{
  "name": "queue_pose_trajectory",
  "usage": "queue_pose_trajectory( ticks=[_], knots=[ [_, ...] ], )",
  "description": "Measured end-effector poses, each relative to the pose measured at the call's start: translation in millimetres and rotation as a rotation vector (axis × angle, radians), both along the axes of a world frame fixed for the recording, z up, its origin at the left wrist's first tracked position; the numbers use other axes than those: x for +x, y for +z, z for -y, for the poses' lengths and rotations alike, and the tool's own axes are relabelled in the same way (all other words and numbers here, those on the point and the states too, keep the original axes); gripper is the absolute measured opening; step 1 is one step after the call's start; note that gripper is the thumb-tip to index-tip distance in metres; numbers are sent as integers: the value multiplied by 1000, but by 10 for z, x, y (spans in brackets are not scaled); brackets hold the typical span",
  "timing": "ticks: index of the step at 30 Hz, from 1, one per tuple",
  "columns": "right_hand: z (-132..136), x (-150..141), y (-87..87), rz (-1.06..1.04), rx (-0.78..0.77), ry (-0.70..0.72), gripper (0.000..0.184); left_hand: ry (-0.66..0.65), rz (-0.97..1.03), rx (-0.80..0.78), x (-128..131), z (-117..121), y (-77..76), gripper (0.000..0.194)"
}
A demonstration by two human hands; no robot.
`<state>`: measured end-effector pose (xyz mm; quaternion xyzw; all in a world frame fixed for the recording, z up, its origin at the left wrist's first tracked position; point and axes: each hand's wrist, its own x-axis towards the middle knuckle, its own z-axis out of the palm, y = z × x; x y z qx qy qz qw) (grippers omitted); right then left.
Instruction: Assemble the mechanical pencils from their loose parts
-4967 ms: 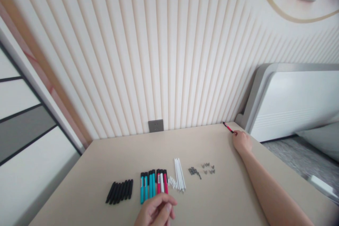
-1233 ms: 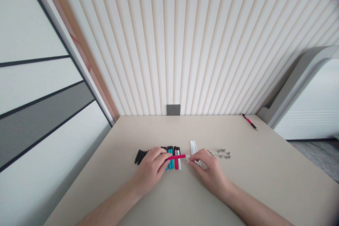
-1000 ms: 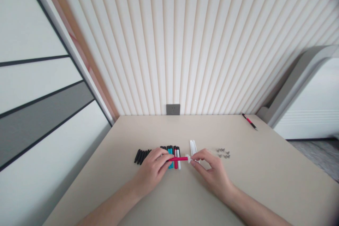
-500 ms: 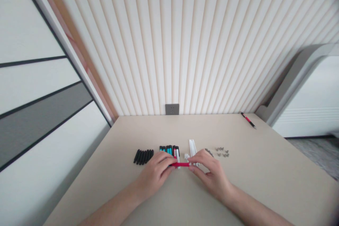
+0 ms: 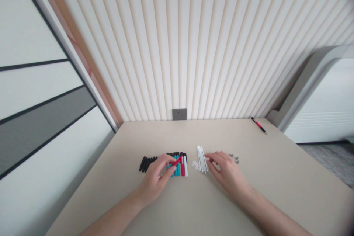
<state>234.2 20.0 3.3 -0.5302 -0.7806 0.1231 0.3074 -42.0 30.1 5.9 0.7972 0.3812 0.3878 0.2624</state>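
My left hand pinches a red pen barrel between thumb and fingers, its free end tilted up and to the right. Beneath and beside it lies a row of pen barrels with black grips: several turquoise barrels, a red barrel and a white barrel. My right hand has its thumb and fingertips apart, close to the right side of a bundle of thin white sticks; whether it touches them I cannot tell. Small white pieces lie left of the sticks.
Several black tubes lie in a row at the left, partly behind my left hand. Small grey metal parts show past my right hand. A red-and-black pen rests near the table's back right corner. A wall socket sits behind the table.
My right hand has let go of the red barrel's end and moved right, beside the white sticks. In my left hand the barrel has turned from level to tilted and shifted left.
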Motion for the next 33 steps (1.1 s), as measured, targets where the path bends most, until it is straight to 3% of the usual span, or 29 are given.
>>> queue_pose_trajectory(
  ticks=[3, 7, 21, 27, 33],
  knots=[
    [-3, -1, -59, 86, -54, -14, 24, -38, -213, 261, -26, -26, 22, 15],
    [24, -37, -107, 155, -61, -32, 24, -50, -339, 364, -21, -31, 32, 17],
    [31, 6, -73, 481, -156, -182, 28, 10, -309, 355, -40, -81, -74, 14],
    [42, -3, -49, 515, -146, -210, 22, -17, -231, 282, -40, -79, -80, 13],
    [35, 8, -15, 517, -192, -225, 28, -48, -122, 213, -49, -72, -106, 12]
  ],
)
